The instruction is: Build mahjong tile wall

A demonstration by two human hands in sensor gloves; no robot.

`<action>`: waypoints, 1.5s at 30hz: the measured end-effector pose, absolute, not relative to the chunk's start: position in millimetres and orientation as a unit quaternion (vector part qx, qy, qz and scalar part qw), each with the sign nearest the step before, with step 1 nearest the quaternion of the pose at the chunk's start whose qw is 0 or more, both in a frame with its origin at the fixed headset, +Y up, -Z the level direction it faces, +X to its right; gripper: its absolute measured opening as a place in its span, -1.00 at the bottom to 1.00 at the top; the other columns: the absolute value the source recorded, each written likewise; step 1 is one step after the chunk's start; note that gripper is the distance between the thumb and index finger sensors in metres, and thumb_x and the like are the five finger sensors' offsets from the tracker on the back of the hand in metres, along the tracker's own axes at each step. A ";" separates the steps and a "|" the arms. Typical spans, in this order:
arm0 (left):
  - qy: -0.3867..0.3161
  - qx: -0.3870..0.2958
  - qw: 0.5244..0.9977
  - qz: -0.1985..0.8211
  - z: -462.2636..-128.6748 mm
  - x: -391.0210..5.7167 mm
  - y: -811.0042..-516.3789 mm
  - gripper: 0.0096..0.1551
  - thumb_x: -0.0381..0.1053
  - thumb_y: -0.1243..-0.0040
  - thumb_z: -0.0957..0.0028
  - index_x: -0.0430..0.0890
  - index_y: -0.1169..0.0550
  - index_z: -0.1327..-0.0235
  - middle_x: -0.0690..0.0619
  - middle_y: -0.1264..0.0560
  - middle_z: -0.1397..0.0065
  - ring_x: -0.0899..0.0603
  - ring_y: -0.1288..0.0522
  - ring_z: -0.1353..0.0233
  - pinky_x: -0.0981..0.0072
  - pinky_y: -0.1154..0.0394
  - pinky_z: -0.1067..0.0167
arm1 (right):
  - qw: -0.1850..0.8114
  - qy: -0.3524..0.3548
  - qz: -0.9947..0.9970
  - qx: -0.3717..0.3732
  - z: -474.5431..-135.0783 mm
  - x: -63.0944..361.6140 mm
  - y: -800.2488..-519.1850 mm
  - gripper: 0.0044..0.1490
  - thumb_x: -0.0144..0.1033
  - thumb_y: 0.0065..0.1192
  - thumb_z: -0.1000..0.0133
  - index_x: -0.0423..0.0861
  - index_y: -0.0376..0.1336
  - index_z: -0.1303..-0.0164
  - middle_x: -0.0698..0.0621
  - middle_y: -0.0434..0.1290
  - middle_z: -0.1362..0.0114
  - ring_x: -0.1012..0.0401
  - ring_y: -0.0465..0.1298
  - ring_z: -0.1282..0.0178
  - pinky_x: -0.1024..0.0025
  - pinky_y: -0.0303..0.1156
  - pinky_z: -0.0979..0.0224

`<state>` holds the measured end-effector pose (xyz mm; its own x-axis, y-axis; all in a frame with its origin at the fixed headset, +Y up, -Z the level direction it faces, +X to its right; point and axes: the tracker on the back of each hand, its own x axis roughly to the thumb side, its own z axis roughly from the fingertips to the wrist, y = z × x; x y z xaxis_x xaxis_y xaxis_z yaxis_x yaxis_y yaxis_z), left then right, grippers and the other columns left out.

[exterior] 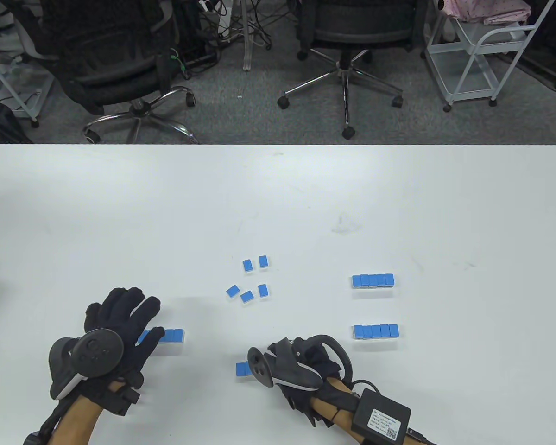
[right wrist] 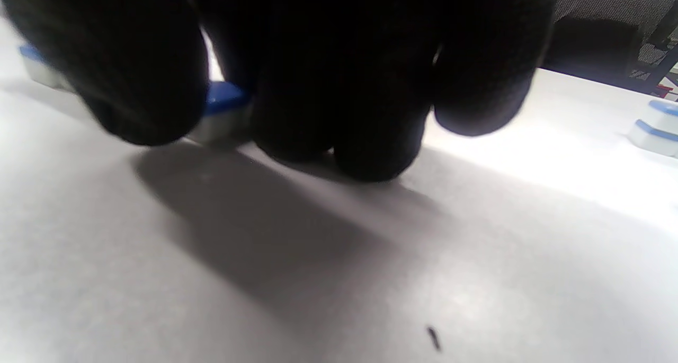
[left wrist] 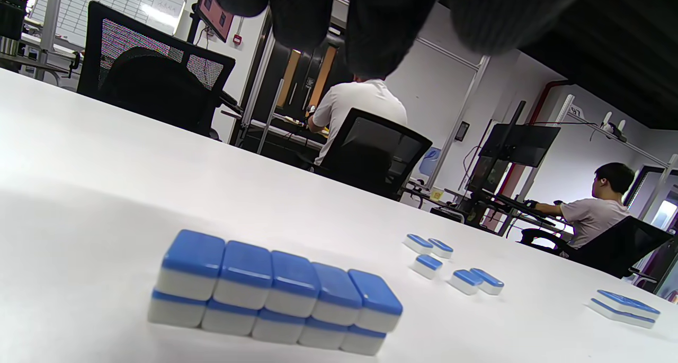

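Left hand [exterior: 120,320] fingers spread, above finished double row [left wrist: 275,294]. Right hand [exterior: 301,366] fingers curl on tiles [exterior: 242,369]. Five loose tiles [exterior: 250,282] beyond fingers, unstacked.

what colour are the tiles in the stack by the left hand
Blue tops over white bases on the two-layer mahjong tile stack; clearest in left wrist view.
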<state>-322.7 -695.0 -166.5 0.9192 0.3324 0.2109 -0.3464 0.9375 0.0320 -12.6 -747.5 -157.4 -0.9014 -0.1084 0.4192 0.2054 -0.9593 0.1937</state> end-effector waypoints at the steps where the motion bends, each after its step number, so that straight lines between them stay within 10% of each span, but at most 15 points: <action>1: -0.101 0.034 0.979 0.173 -166.4 -322.6 -695.0 -0.26 0.35 -0.01 -0.04 0.18 -0.34 -0.52 0.02 -0.08 -0.71 -0.26 0.08 -0.70 -0.48 0.18 -0.49 | 0.082 -0.120 -0.968 -0.207 -157.2 -12.4 -746.9 -0.23 0.05 0.47 0.20 -0.01 0.35 -0.21 0.04 0.63 -0.09 0.06 0.66 -0.09 -0.05 0.54 -0.23; 26: -0.112 0.044 0.978 0.170 -165.4 -321.9 -692.3 -0.27 0.34 -0.03 -0.03 0.17 -0.36 -0.51 0.01 -0.10 -0.71 -0.27 0.06 -0.70 -0.48 0.16 -0.49 | 0.079 -0.190 -0.979 0.007 -270.5 -43.5 -745.4 -0.03 0.01 0.33 0.06 0.18 -0.09 -0.48 0.03 0.40 -0.44 0.02 0.52 -0.35 -0.04 0.50 -0.40; 36: -0.113 0.045 0.978 0.169 -170.4 -321.6 -692.4 -0.27 0.34 -0.02 -0.04 0.17 -0.36 -0.52 0.01 -0.10 -0.71 -0.27 0.07 -0.70 -0.48 0.17 -0.49 | 0.159 -0.125 -0.979 -0.037 -276.2 -50.0 -751.3 -0.33 0.02 0.37 0.11 0.21 0.26 -0.24 0.14 0.57 -0.20 0.11 0.65 -0.21 -0.04 0.51 -0.36; 45: -0.110 0.044 0.978 0.170 -169.2 -322.1 -692.3 -0.27 0.34 -0.03 -0.04 0.17 -0.35 -0.52 0.01 -0.10 -0.71 -0.27 0.07 -0.70 -0.48 0.17 -0.49 | 0.050 -0.200 -0.968 -0.143 -241.7 -32.4 -744.9 -0.30 0.15 0.38 0.15 0.15 0.28 -0.19 -0.07 0.39 -0.47 -0.12 0.41 -0.49 -0.17 0.45 -0.40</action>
